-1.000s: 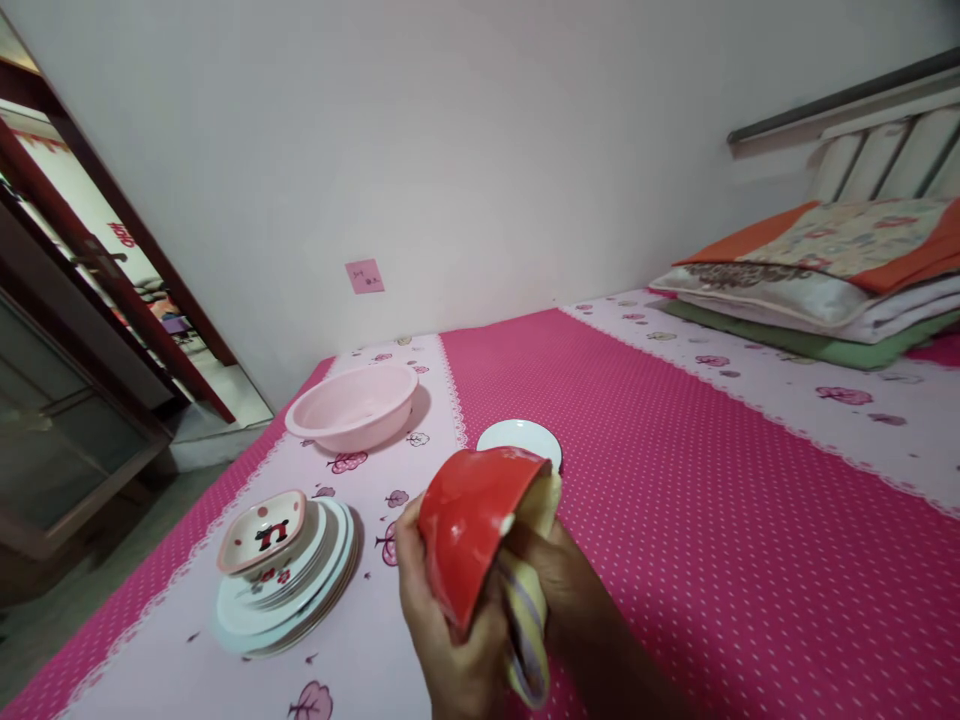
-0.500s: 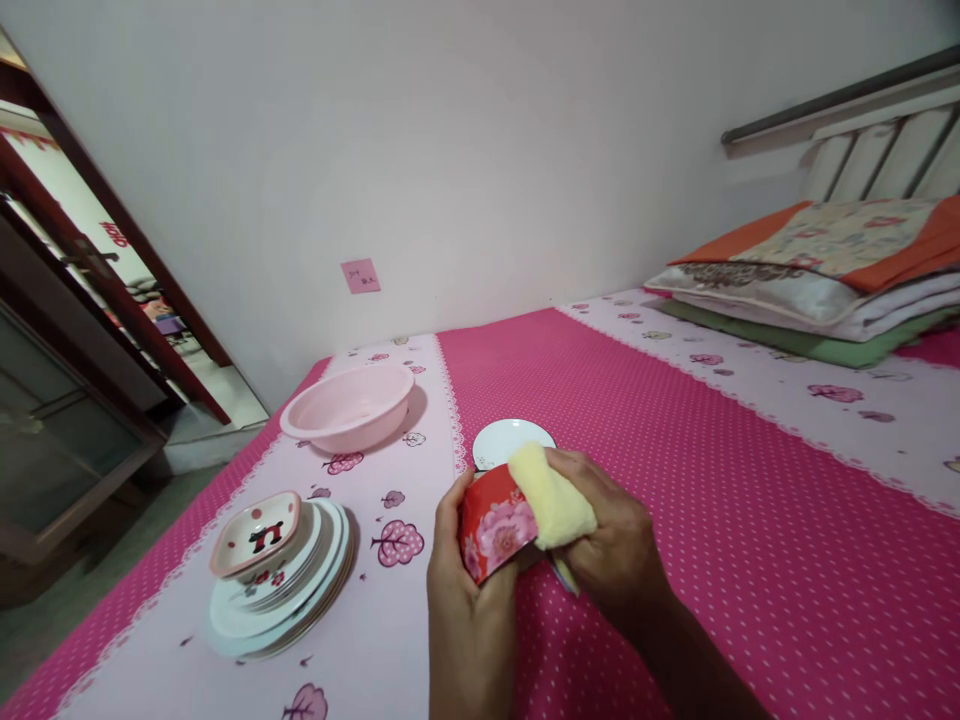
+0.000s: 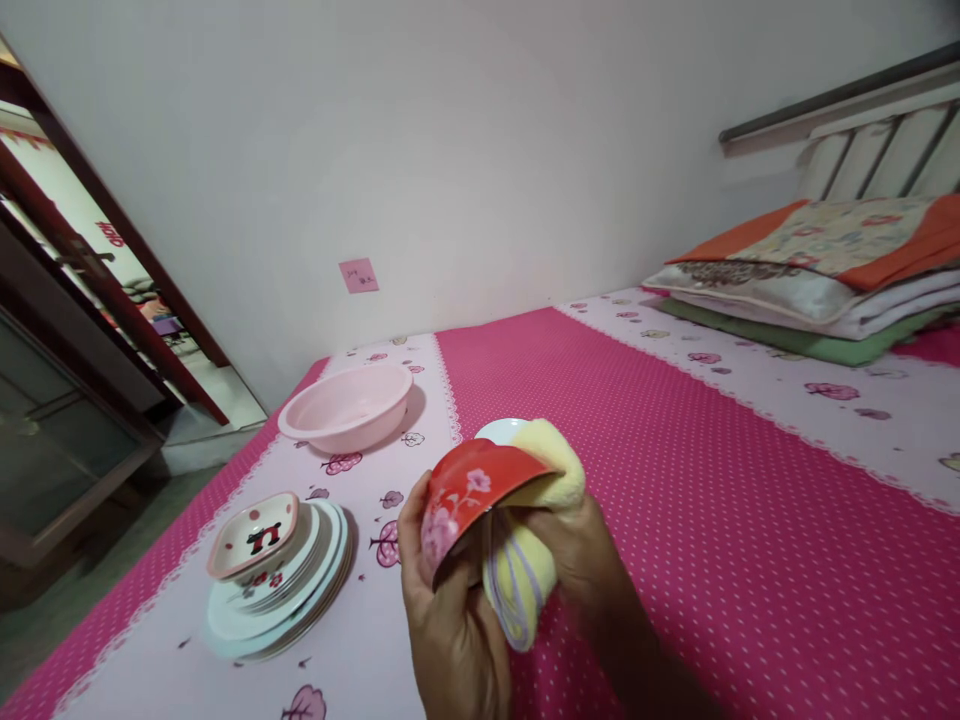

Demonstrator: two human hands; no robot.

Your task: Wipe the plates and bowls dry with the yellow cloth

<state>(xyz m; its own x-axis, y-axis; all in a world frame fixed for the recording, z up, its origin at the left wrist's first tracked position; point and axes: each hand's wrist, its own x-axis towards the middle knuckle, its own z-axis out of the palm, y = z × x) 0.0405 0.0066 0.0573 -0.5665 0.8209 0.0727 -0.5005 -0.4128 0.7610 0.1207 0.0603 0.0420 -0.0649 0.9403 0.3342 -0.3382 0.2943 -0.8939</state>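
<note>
A red bowl point(image 3: 472, 490) with pink flowers is tilted in the air, its outside facing up and its opening turned down to the right. My left hand point(image 3: 454, 610) grips it from the left and below, thumb at the rim. My right hand point(image 3: 574, 555) is closed on a yellow towel point(image 3: 551, 470), which is folded over the bowl's right rim. A loose end of the towel with purple stripes hangs beneath the bowl. Behind them a white plate point(image 3: 501, 431) lies on the bed, mostly hidden.
At the left, a stack of plates point(image 3: 334, 590) bears a small square bowl point(image 3: 255, 537) with a cartoon figure. Beyond it stands a pink basin point(image 3: 352, 405). Folded bedding point(image 3: 817, 270) lies at the far right. The pink dotted bedsheet point(image 3: 735, 520) reaches the wall.
The bowl has been turned, so its opening now faces down to the right. The towel has shifted onto its rim, with a striped end hanging lower. The plate behind is more covered.
</note>
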